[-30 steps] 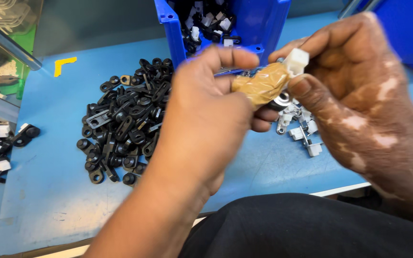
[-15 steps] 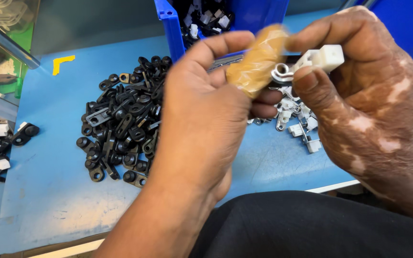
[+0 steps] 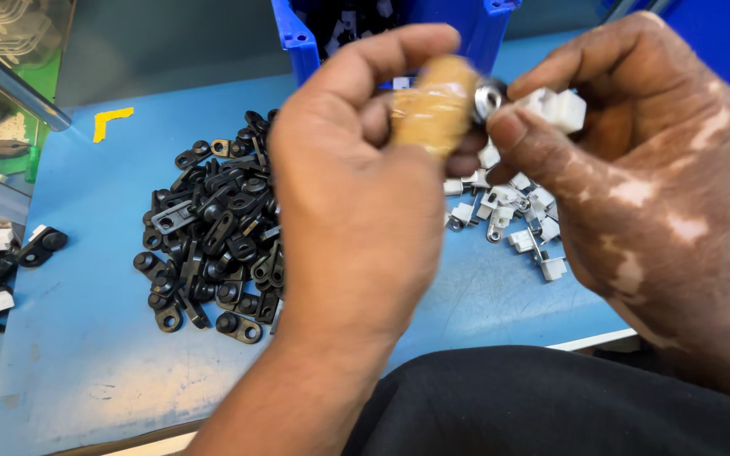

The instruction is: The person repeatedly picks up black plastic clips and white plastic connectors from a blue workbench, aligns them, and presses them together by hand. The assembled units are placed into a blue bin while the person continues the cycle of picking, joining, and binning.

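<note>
Above blue table, white clip between right-hand fingers.

A yellow corner sticker, perhaps tape, on the blue table.

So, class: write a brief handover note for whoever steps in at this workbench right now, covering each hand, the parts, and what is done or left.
Left hand: grips a tan tape-wrapped tool handle.
Right hand: pinches a small white plastic clip against the tool's metal tip.
Parts: pile of black plastic clips left on the blue table; white clips beneath the right hand; blue bin behind.
Done: cannot tell. Left: both piles remain.
</note>
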